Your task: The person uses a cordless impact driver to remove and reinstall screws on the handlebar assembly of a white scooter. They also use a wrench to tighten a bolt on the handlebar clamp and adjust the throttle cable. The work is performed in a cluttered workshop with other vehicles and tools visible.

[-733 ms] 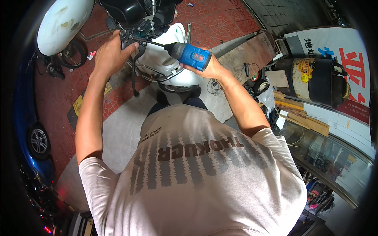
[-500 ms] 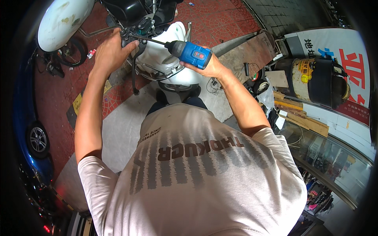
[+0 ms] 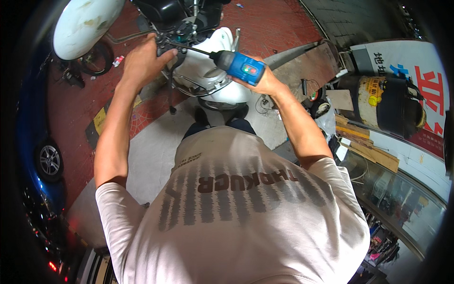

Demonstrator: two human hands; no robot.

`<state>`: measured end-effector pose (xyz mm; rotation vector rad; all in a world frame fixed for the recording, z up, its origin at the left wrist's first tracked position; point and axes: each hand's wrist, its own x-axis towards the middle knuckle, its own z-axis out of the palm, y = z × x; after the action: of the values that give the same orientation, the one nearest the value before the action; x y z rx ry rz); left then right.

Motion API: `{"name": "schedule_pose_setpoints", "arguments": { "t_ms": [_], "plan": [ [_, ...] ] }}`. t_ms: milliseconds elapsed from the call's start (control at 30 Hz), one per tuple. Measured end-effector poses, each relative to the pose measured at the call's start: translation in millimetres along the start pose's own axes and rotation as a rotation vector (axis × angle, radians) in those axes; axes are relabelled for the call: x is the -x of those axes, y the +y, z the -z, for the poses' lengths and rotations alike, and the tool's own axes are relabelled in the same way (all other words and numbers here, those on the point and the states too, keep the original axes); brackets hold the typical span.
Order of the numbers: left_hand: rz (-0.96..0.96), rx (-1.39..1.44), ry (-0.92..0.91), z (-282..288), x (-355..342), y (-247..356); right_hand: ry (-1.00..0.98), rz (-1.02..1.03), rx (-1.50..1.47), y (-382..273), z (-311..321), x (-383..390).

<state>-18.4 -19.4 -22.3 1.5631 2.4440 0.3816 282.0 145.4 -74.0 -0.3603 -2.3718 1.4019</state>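
Note:
In my right hand (image 3: pixel 268 81) is a blue cordless power driver (image 3: pixel 247 69), its fingers wrapped round the grip. A long thin bit (image 3: pixel 195 49) runs from its dark nose to the left, up to metal fittings on the handlebar of a white scooter (image 3: pixel 202 64). My left hand (image 3: pixel 144 64) is closed round the handlebar fittings (image 3: pixel 163 41) beside the bit's tip, thumb lying on top. What its fingers press on is partly hidden. A bent rod (image 3: pixel 124 38) leads from there to a white, stained oval mirror (image 3: pixel 86 27). The exact fastener at the bit's tip is too small to tell.
A blue car (image 3: pixel 35 142) is at the left, and a dark-tyred wheel (image 3: pixel 97 59) shows behind the mirror. At right are a dark drum (image 3: pixel 392 102), wooden boards (image 3: pixel 369 146) and a glass case (image 3: pixel 392 189). A board (image 3: pixel 307 66) slopes beyond my right hand.
The whole view has shifted slightly, so the scooter, hands and driver appear a little farther right. Both hands keep their grips, and the lights on the driver's base look different, one now green.

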Motion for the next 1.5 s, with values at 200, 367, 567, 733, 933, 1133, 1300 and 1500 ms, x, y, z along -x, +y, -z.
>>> {"name": "schedule_pose_setpoints", "arguments": {
  "t_ms": [200, 367, 567, 733, 933, 1133, 1300, 1500],
  "plan": [
    [0.006, 0.063, -0.046, 12, 2, 12, -0.031, -0.087, -0.067, 6, -2, 2],
    [-0.05, 0.062, 0.016, 9, 4, 8, -0.045, -0.047, 0.004, 6, 0, -2],
    [-0.018, 0.056, -0.014, 9, 1, 9, -0.068, -0.064, 0.034, 8, 2, -3],
    [-0.056, 0.091, 0.005, 10, 3, 12, -0.059, -0.064, -0.005, 9, 2, -2],
    [-0.029, 0.093, -0.016, 12, 2, 14, -0.068, -0.072, 0.014, 11, 3, -3],
    [-0.005, 0.065, -0.025, 9, 2, 11, -0.073, -0.057, 0.052, 14, 3, -3],
    [-0.023, 0.061, 0.003, 11, 3, 17, -0.061, -0.046, 0.094, 13, 5, -4],
    [0.009, 0.079, -0.019, 9, 1, 11, -0.044, -0.035, 0.11, 5, 6, -7]
  ]
}}
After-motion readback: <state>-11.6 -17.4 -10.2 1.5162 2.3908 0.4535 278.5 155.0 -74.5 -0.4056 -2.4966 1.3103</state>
